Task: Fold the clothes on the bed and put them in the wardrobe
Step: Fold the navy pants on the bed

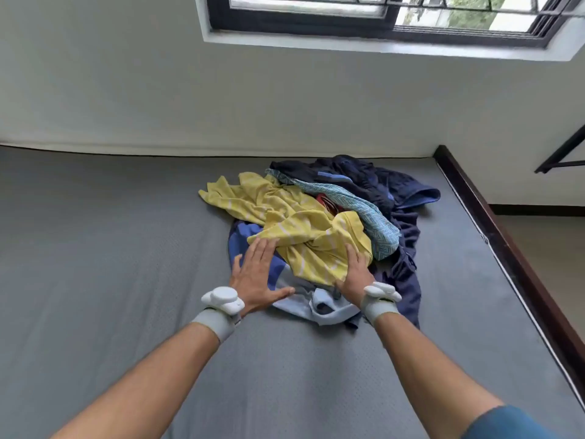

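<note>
Honestly, with both hands, left and right, flat and spread on the pile, I'd pinch only the yellow shirt and lift it clear onto the bed.

Yellow shirt buries red garment; window cropped

No text, label, brand, number or sign can be read anywhere in the view. The clothes heaped on the bed carry only stripes and woven patterns, with no print that resolves into letters. The white wrist devices show plain surfaces, with no legible marking on them.
</note>
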A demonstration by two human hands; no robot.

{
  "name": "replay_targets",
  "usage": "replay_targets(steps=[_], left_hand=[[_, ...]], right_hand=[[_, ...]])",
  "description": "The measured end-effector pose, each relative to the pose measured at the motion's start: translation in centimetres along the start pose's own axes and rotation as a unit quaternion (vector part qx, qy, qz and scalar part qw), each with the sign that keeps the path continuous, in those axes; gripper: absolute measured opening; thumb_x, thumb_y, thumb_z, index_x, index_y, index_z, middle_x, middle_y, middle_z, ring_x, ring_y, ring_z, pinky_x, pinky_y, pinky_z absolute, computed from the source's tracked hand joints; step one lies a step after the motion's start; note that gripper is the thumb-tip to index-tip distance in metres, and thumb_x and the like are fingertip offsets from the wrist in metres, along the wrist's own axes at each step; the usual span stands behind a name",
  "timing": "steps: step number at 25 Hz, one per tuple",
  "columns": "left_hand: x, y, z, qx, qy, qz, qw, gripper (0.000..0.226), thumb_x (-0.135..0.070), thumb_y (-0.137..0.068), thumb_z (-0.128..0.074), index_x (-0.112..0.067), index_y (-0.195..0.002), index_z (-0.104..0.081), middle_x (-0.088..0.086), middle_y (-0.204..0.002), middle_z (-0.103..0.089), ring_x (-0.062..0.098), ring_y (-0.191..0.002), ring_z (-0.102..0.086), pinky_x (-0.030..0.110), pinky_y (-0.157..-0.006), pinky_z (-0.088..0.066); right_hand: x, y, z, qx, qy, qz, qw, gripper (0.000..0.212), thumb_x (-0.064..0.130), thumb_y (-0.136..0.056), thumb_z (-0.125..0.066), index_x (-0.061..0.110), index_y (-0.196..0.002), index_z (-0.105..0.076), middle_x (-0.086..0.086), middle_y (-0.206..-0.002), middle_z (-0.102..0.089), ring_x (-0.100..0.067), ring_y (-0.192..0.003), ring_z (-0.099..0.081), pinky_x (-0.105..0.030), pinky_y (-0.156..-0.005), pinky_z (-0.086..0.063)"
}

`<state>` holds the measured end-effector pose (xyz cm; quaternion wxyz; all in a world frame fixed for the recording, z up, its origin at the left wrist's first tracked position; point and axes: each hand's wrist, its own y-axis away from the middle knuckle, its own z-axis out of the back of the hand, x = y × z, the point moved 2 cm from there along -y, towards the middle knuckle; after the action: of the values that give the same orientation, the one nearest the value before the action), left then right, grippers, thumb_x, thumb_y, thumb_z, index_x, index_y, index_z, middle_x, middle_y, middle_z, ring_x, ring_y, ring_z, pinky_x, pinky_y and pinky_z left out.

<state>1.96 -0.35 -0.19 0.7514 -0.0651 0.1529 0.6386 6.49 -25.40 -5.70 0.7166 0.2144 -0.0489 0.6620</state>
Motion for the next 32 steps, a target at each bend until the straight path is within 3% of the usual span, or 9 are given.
replay_targets(steps=[4, 9, 12, 14, 17, 20, 24, 27, 32], left_hand=[[1.1, 1.5, -2.0, -0.017, 0.043, 0.004, 0.999, 0.132, -0.101, -0.048, -0.021, -0.025, -0.153, 0.005, -0.004, -0.162, 0.002, 0.014, -0.149, 0.003, 0.046, -0.118, -0.017], [-0.1, 2.2, -1.9, -0.004, 0.248, 0.047, 0.967, 0.125, -0.092, -0.056, -0.047, -0.023, -0.153, -0.010, -0.003, -0.160, -0.014, 0.015, -0.147, -0.011, 0.037, -0.119, -0.019], [-3.0, 1.7, 1.0, 0.047, 0.591, 0.186, 0.783, 0.088, -0.069, -0.072, -0.062, -0.018, -0.139, -0.039, 0.006, -0.135, -0.056, 0.020, -0.118, -0.057, 0.037, -0.089, -0.050], [-4.1, 1.7, 2.6, 0.093, 0.692, 0.224, 0.680, 0.034, -0.038, -0.091, -0.058, -0.004, -0.094, -0.060, 0.013, -0.078, -0.068, 0.017, -0.063, -0.067, 0.023, -0.052, -0.051], [-3.6, 3.4, 3.6, -0.006, 0.678, 0.233, 0.697, 0.024, 0.006, -0.088, -0.045, -0.006, -0.068, -0.053, 0.012, -0.062, -0.050, 0.012, -0.040, -0.053, 0.018, -0.041, -0.043], [-3.1, 5.2, 4.5, -0.082, 0.682, 0.220, 0.693, 0.018, 0.003, -0.083, -0.047, -0.007, -0.069, -0.055, 0.010, -0.069, -0.050, 0.017, -0.055, -0.052, 0.020, -0.047, -0.044], [-6.1, 7.1, 6.6, 0.035, 0.689, 0.126, 0.712, 0.019, -0.013, -0.060, -0.061, -0.008, -0.078, -0.065, 0.015, -0.084, -0.062, 0.027, -0.076, -0.059, 0.034, -0.071, -0.051], [-9.0, 8.8, 8.0, 0.113, 0.604, 0.014, 0.789, 0.010, -0.014, -0.059, -0.060, -0.013, -0.068, -0.065, 0.009, -0.073, -0.062, 0.021, -0.065, -0.057, 0.028, -0.060, -0.050], [-5.0, 8.3, 7.8, -0.063, 0.404, 0.066, 0.910, 0.056, -0.050, -0.067, -0.067, -0.025, -0.117, -0.058, -0.004, -0.110, -0.066, 0.014, -0.101, -0.062, 0.036, -0.093, -0.049]], right_hand=[[0.8, -0.3, -1.6, 0.093, 0.009, -0.031, 0.995, 0.048, 0.014, -0.090, -0.059, 0.014, -0.137, -0.051, -0.015, -0.135, -0.052, -0.033, -0.116, -0.055, -0.034, -0.094, -0.045], [5.0, 2.6, -0.1, -0.107, -0.265, 0.073, 0.955, 0.006, 0.011, -0.086, -0.064, 0.006, -0.081, -0.062, -0.005, -0.075, -0.057, -0.020, -0.073, -0.053, -0.030, -0.067, -0.040], [11.1, 7.1, 2.1, 0.083, -0.432, 0.225, 0.869, 0.008, 0.010, -0.088, -0.062, 0.006, -0.082, -0.059, -0.005, -0.072, -0.055, -0.016, -0.069, -0.050, -0.029, -0.063, -0.042], [12.9, 9.2, 3.0, 0.213, -0.449, 0.255, 0.830, 0.006, 0.009, -0.087, -0.062, 0.004, -0.085, -0.058, -0.012, -0.077, -0.056, -0.023, -0.073, -0.054, -0.030, -0.063, -0.047], [10.6, 10.5, 4.0, 0.211, -0.421, 0.233, 0.851, 0.017, 0.016, -0.087, -0.068, 0.000, -0.086, -0.062, -0.015, -0.077, -0.060, -0.025, -0.073, -0.056, -0.029, -0.064, -0.048], [7.1, 10.8, 5.6, 0.026, -0.410, 0.158, 0.898, 0.015, 0.018, -0.084, -0.074, 0.007, -0.089, -0.065, -0.004, -0.081, -0.065, -0.015, -0.070, -0.059, -0.024, -0.061, -0.049], [5.5, 12.6, 6.2, 0.042, -0.352, 0.171, 0.919, 0.082, 0.018, -0.068, -0.086, 0.025, -0.137, -0.041, 0.006, -0.122, -0.056, -0.012, -0.099, -0.062, -0.026, -0.083, -0.055], [6.5, 14.3, 6.3, 0.041, -0.438, 0.144, 0.887, 0.052, 0.009, -0.056, -0.076, 0.017, -0.105, -0.061, -0.004, -0.089, -0.066, -0.017, -0.075, -0.062, -0.042, -0.071, -0.060], [6.6, 14.7, 7.7, -0.139, -0.526, 0.111, 0.832, 0.027, 0.007, -0.063, -0.061, 0.015, -0.090, -0.063, -0.001, -0.074, -0.065, -0.014, -0.067, -0.057, -0.032, -0.058, -0.051]])
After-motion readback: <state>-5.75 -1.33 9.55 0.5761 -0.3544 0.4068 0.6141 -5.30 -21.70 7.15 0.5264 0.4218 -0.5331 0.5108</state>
